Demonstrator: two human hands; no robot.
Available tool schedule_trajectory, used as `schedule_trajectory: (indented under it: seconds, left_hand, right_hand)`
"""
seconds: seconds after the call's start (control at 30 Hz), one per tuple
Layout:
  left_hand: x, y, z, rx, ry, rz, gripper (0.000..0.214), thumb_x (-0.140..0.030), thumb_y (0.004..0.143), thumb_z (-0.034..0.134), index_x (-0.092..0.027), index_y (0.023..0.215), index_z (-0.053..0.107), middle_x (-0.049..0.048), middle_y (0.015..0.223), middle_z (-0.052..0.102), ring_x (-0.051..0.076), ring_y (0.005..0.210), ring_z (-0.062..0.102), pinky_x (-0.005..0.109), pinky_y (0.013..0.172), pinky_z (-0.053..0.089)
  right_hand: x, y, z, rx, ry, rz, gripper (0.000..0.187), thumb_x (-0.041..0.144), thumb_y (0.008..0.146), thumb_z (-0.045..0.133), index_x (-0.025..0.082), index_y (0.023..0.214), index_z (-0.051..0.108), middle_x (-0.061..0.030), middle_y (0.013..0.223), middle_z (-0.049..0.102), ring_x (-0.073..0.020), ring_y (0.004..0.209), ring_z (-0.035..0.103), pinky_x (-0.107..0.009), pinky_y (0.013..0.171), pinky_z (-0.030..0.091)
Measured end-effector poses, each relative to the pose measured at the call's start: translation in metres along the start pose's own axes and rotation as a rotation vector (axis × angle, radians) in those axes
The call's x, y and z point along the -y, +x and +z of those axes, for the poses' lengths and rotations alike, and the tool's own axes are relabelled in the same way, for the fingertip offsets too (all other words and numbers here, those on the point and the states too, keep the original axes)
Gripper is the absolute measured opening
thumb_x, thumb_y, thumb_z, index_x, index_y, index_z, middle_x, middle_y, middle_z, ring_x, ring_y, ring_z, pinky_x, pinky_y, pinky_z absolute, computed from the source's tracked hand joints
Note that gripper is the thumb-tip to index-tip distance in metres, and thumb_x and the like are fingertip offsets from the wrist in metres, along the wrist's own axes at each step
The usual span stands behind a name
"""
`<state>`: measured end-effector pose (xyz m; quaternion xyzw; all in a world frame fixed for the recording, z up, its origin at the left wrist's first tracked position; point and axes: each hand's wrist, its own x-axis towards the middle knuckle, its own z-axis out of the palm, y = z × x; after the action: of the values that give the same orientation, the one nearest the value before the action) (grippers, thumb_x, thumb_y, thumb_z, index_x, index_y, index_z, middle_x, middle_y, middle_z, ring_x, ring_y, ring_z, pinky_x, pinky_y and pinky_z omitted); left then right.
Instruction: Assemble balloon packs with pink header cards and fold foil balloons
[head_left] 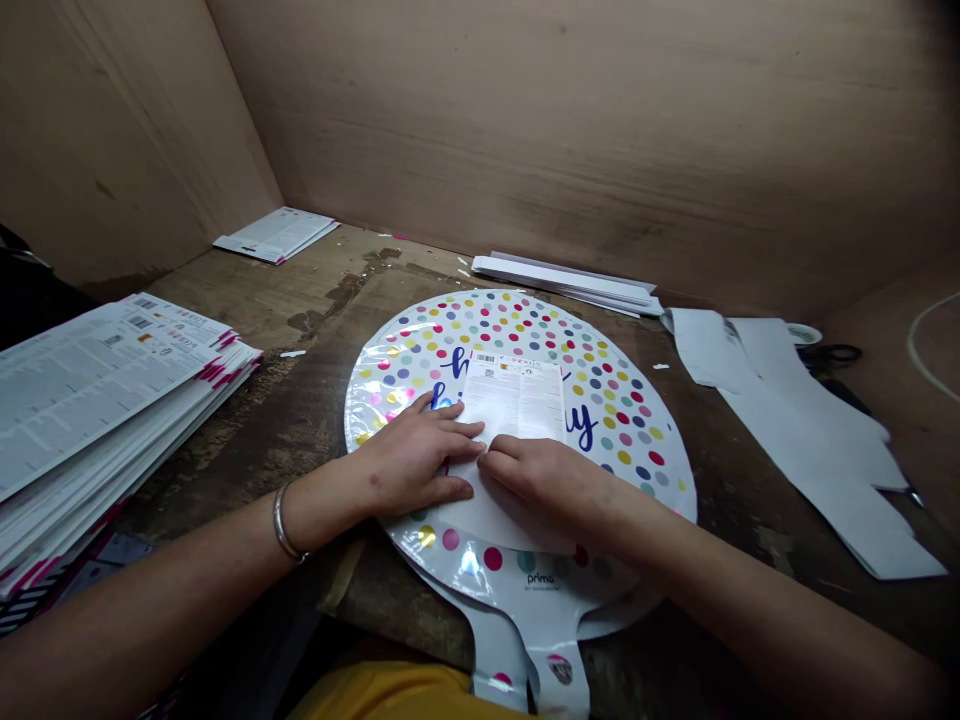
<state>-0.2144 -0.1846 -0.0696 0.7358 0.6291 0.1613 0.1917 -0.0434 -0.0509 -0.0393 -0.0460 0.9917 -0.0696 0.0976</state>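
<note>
A round foil balloon [495, 325], white with coloured dots and blue lettering, lies flat on the table with at least one more beneath it. On its middle rests a printed paper sheet [541, 405], whose lower part is blank white. My left hand [420, 450] lies flat with fingers apart, across the balloon and the sheet's left edge. Close beside its fingertips, my right hand [555, 478] is closed, its curled fingers pinching at the paper; the thumb is hidden. The balloon necks [559, 640] point toward my body.
A tall stack of printed cards [97, 390] stands at the left. A smaller card pile [277, 235] lies at the back left. Folded white strips [566, 280] sit by the back wall. At right are a long white paper strip [810, 450] and black-handled scissors [836, 353].
</note>
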Motion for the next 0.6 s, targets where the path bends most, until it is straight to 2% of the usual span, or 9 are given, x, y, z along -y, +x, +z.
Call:
schedule_trajectory:
  seconds: [0.07, 0.2, 0.3, 0.43, 0.53, 0.6]
  left_hand:
    - [0.0, 0.0, 0.0, 0.001, -0.001, 0.003, 0.047, -0.04, 0.079, 0.063, -0.03, 0.124, 0.053, 0.0023, 0.139, 0.047, 0.031, 0.132, 0.034, 0.058, 0.109, 0.011]
    - [-0.001, 0.001, -0.001, 0.001, 0.003, 0.009, 0.045, -0.04, 0.079, 0.062, -0.03, 0.123, 0.054, 0.0028, 0.137, 0.048, 0.031, 0.132, 0.035, 0.058, 0.108, 0.012]
    - [-0.001, 0.002, -0.001, -0.005, 0.006, 0.008, 0.039, -0.041, 0.081, 0.06, -0.03, 0.118, 0.057, 0.0026, 0.136, 0.049, 0.031, 0.131, 0.036, 0.058, 0.108, 0.012]
    - [-0.001, 0.002, 0.0, -0.009, -0.005, 0.008, 0.037, -0.04, 0.081, 0.06, -0.029, 0.116, 0.058, 0.0025, 0.136, 0.05, 0.03, 0.131, 0.036, 0.057, 0.108, 0.012]
    - [0.001, 0.0, 0.001, -0.01, -0.014, 0.006, 0.044, -0.041, 0.08, 0.062, -0.03, 0.122, 0.055, 0.0018, 0.138, 0.048, 0.031, 0.132, 0.034, 0.059, 0.107, 0.011]
    - [0.003, -0.001, 0.001, -0.013, -0.024, 0.008, 0.047, -0.042, 0.08, 0.062, -0.032, 0.125, 0.052, 0.0012, 0.139, 0.047, 0.031, 0.133, 0.032, 0.059, 0.107, 0.012]
  right_hand:
    - [0.003, 0.006, -0.006, 0.075, -0.106, -0.053, 0.021, 0.009, 0.081, 0.055, 0.013, 0.101, 0.057, -0.01, 0.095, 0.064, -0.0213, 0.073, 0.063, -0.028, 0.057, 0.047]
    - [0.009, 0.01, -0.01, 0.166, -0.219, -0.112, 0.015, 0.015, 0.088, 0.048, 0.014, 0.098, 0.059, -0.011, 0.095, 0.065, -0.0219, 0.068, 0.064, -0.029, 0.053, 0.045]
    - [0.011, 0.012, -0.003, 0.148, -0.248, -0.149, 0.019, 0.014, 0.088, 0.044, 0.012, 0.101, 0.059, -0.0135, 0.1, 0.064, -0.0233, 0.068, 0.064, -0.03, 0.052, 0.043]
    - [0.011, 0.018, 0.002, 0.116, -0.203, -0.129, 0.024, 0.011, 0.088, 0.041, 0.01, 0.106, 0.056, -0.0164, 0.102, 0.062, -0.0234, 0.069, 0.062, -0.031, 0.053, 0.042]
    - [0.004, 0.007, -0.009, 0.053, -0.02, -0.017, 0.017, 0.011, 0.086, 0.043, 0.012, 0.094, 0.057, -0.0118, 0.09, 0.062, -0.0197, 0.066, 0.059, -0.029, 0.055, 0.042]
    - [-0.002, -0.021, -0.016, -0.025, 0.268, 0.12, 0.01, 0.016, 0.085, 0.046, 0.017, 0.081, 0.056, -0.006, 0.078, 0.06, -0.0164, 0.063, 0.055, -0.027, 0.056, 0.043]
